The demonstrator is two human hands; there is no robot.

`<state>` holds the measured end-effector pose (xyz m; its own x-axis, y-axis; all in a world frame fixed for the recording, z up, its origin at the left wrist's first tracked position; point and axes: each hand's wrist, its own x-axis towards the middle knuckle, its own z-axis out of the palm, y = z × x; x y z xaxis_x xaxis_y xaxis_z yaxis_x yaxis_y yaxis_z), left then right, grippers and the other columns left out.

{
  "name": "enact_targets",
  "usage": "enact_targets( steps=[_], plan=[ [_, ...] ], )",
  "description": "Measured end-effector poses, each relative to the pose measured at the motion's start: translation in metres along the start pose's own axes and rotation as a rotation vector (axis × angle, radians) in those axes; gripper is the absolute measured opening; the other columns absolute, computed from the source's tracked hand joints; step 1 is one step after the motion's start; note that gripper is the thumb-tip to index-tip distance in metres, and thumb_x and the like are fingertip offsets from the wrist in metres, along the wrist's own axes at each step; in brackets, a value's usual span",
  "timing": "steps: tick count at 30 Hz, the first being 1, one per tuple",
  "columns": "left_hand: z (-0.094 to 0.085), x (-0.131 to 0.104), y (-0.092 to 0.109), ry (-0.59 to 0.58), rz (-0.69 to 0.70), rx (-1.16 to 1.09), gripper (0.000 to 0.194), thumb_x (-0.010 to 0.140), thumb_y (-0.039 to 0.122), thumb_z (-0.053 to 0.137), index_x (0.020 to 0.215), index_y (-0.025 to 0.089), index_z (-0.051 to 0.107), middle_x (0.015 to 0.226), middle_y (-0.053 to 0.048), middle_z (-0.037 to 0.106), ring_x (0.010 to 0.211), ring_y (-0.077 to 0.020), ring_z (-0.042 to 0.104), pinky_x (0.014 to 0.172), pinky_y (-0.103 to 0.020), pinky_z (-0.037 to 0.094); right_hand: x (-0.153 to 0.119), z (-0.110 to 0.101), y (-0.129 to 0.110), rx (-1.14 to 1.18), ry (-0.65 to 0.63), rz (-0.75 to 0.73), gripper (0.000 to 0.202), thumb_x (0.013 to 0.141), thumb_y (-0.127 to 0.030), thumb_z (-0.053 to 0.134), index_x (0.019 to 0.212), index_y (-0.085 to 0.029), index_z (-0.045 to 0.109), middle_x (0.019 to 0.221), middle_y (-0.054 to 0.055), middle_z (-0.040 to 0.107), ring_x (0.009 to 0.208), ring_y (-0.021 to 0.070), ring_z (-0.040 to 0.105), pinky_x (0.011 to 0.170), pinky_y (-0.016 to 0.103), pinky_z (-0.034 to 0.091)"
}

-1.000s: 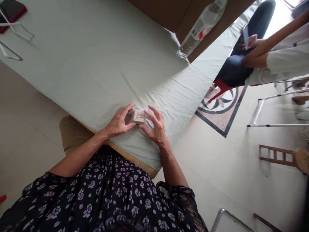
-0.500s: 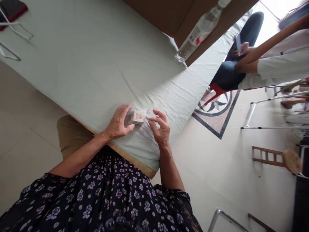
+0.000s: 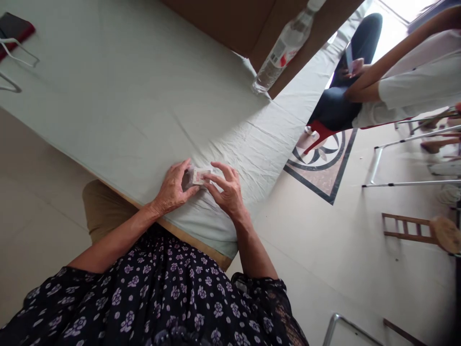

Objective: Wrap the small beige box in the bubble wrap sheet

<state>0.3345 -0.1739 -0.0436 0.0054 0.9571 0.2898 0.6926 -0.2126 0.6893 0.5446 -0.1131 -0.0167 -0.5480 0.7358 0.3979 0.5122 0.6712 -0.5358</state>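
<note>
A small pale, block-shaped pack (image 3: 199, 177) with a reddish print on top lies on the pale green tablecloth, in clear, crinkled plastic wrapping. My left hand (image 3: 173, 188) curves round its left side, with fingertips at the far edge and thumb at the near edge, holding it by the wrapping. From the right, my right hand (image 3: 226, 193) reaches over the pack's right end. Its fingers are apart, and one fingertip lies over the printed top. Whether the right thumb touches the wrapping is hard to see.
A brown cardboard box (image 3: 230, 24) stands at the back, with a clear plastic bottle (image 3: 283, 50) before it. White wire stands (image 3: 18, 53) and a dark red-edged object (image 3: 14, 31) are at far left. A seated person (image 3: 396, 91) holds a phone. A wooden stool (image 3: 444, 234) is at right.
My right hand has moved left, and its fingers now reach over the pack's right end. My left hand has closed in on the wrapping. The whole view has shifted slightly.
</note>
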Motion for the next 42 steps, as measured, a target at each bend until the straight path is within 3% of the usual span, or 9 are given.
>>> enact_targets(
  steps=[8, 12, 16, 20, 25, 30, 34, 37, 42],
  plan=[
    [-0.001, -0.002, 0.001, -0.004, -0.009, -0.028, 0.079, 0.091, 0.052, 0.071, 0.155, 0.016, 0.041, 0.132, -0.017, 0.067, 0.123, -0.031, 0.063, 0.112, -0.05, 0.048, 0.017, -0.012, -0.003, -0.238, -0.128, -0.224, 0.018, 0.104, -0.024, 0.056, 0.105, -0.024, 0.074, 0.13, 0.009, 0.072, 0.119, 0.0248, 0.06, 0.099, 0.042, 0.041],
    [-0.003, 0.002, 0.004, -0.006, -0.072, -0.056, 0.06, 0.097, 0.05, 0.063, 0.146, 0.018, 0.052, 0.133, -0.015, 0.067, 0.125, -0.0292, 0.062, 0.112, -0.048, 0.048, 0.026, -0.003, 0.002, -0.247, -0.129, -0.316, 0.022, 0.106, -0.019, 0.05, 0.097, -0.023, 0.07, 0.118, 0.006, 0.076, 0.111, 0.0217, 0.062, 0.097, 0.04, 0.04],
    [-0.003, 0.006, 0.006, -0.008, -0.122, -0.073, 0.055, 0.094, 0.049, 0.066, 0.137, 0.017, 0.059, 0.131, -0.015, 0.068, 0.124, -0.029, 0.063, 0.111, -0.047, 0.05, 0.033, 0.002, 0.007, -0.18, -0.032, -0.253, 0.025, 0.108, -0.023, 0.045, 0.096, -0.021, 0.067, 0.109, 0.008, 0.076, 0.101, 0.0206, 0.065, 0.092, 0.038, 0.043],
    [-0.006, 0.006, 0.006, -0.033, -0.147, -0.09, 0.053, 0.091, 0.048, 0.069, 0.134, 0.018, 0.061, 0.132, -0.014, 0.068, 0.126, -0.0295, 0.062, 0.112, -0.048, 0.05, 0.032, -0.015, 0.01, -0.071, 0.044, -0.085, 0.025, 0.109, -0.027, 0.045, 0.097, -0.021, 0.067, 0.102, 0.007, 0.075, 0.096, 0.0203, 0.067, 0.088, 0.037, 0.046],
    [-0.007, 0.003, 0.006, -0.02, -0.112, -0.108, 0.05, 0.092, 0.044, 0.067, 0.134, 0.017, 0.06, 0.133, -0.015, 0.068, 0.125, -0.0291, 0.062, 0.112, -0.048, 0.05, 0.023, -0.034, 0.004, -0.15, -0.132, -0.195, 0.018, 0.106, -0.028, 0.055, 0.106, -0.025, 0.073, 0.102, 0.005, 0.075, 0.094, 0.0205, 0.063, 0.083, 0.036, 0.044],
    [-0.004, 0.003, 0.003, 0.001, -0.067, -0.107, 0.048, 0.095, 0.045, 0.064, 0.132, 0.015, 0.061, 0.132, -0.016, 0.069, 0.125, -0.0291, 0.062, 0.111, -0.048, 0.05, 0.028, -0.03, -0.007, -0.421, -0.263, -0.399, 0.024, 0.106, -0.015, 0.049, 0.103, -0.021, 0.072, 0.104, 0.006, 0.074, 0.092, 0.021, 0.054, 0.084, 0.038, 0.036],
    [-0.002, 0.006, 0.002, 0.0, -0.098, -0.124, 0.046, 0.093, 0.048, 0.066, 0.128, 0.018, 0.063, 0.128, -0.014, 0.071, 0.122, -0.0286, 0.063, 0.11, -0.048, 0.05, 0.04, -0.025, -0.006, -0.449, -0.36, -0.472, 0.029, 0.106, -0.012, 0.044, 0.093, -0.019, 0.069, 0.093, 0.009, 0.069, 0.087, 0.0221, 0.049, 0.084, 0.04, 0.033],
    [-0.001, 0.007, 0.004, 0.006, -0.144, -0.128, 0.045, 0.091, 0.046, 0.067, 0.127, 0.019, 0.064, 0.128, -0.013, 0.071, 0.122, -0.0287, 0.063, 0.11, -0.048, 0.05, 0.048, -0.021, 0.001, -0.404, -0.348, -0.438, 0.029, 0.107, -0.016, 0.044, 0.088, -0.02, 0.066, 0.088, 0.007, 0.067, 0.083, 0.0215, 0.05, 0.082, 0.039, 0.033],
    [-0.002, 0.008, 0.007, -0.006, -0.152, -0.133, 0.046, 0.087, 0.042, 0.07, 0.127, 0.019, 0.065, 0.126, -0.013, 0.071, 0.121, -0.0298, 0.063, 0.111, -0.05, 0.049, 0.051, -0.019, 0.012, -0.262, -0.25, -0.215, 0.02, 0.104, -0.022, 0.046, 0.096, -0.02, 0.064, 0.096, 0.007, 0.072, 0.085, 0.021, 0.058, 0.086, 0.038, 0.038]
  ],
)
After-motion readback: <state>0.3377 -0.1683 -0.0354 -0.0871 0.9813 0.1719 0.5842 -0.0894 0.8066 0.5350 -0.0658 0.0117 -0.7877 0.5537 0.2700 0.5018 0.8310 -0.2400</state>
